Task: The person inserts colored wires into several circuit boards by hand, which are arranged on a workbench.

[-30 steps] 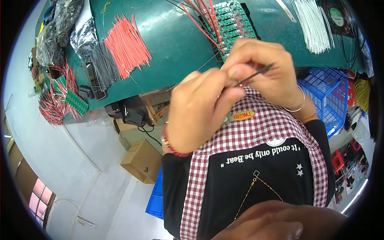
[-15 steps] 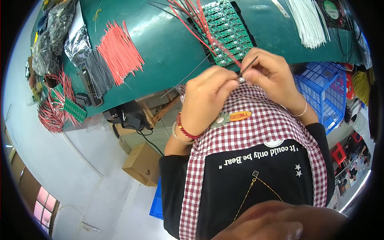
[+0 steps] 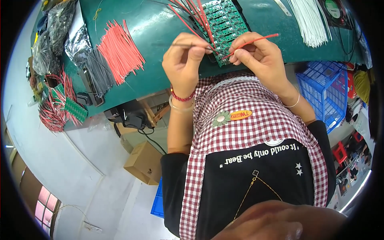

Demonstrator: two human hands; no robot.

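My left hand (image 3: 185,60) pinches a thin black wire (image 3: 210,49) between thumb and fingers, near the close edge of the green circuit board panel (image 3: 229,30). To its right, my right hand (image 3: 262,56) is closed on a red wire (image 3: 258,39). One end of that wire sticks out to the right past the fingers; the other points toward my left hand. The inner ends of the two wires come close together over the panel's near end; whether they touch I cannot tell. Several red and black wires (image 3: 203,18) lie on the panel's left side.
A bundle of red wires (image 3: 121,52) and one of black wires (image 3: 99,72) lie left on the green table (image 3: 160,28). White wires (image 3: 308,24) are at the far right. Wired boards (image 3: 74,108) hang at the left edge. A blue crate (image 3: 324,92) stands right, below the table.
Both hands have moved away from my body, from above the apron to the panel's near end. They have drawn apart, and the red wire now shows clearly in my right hand.
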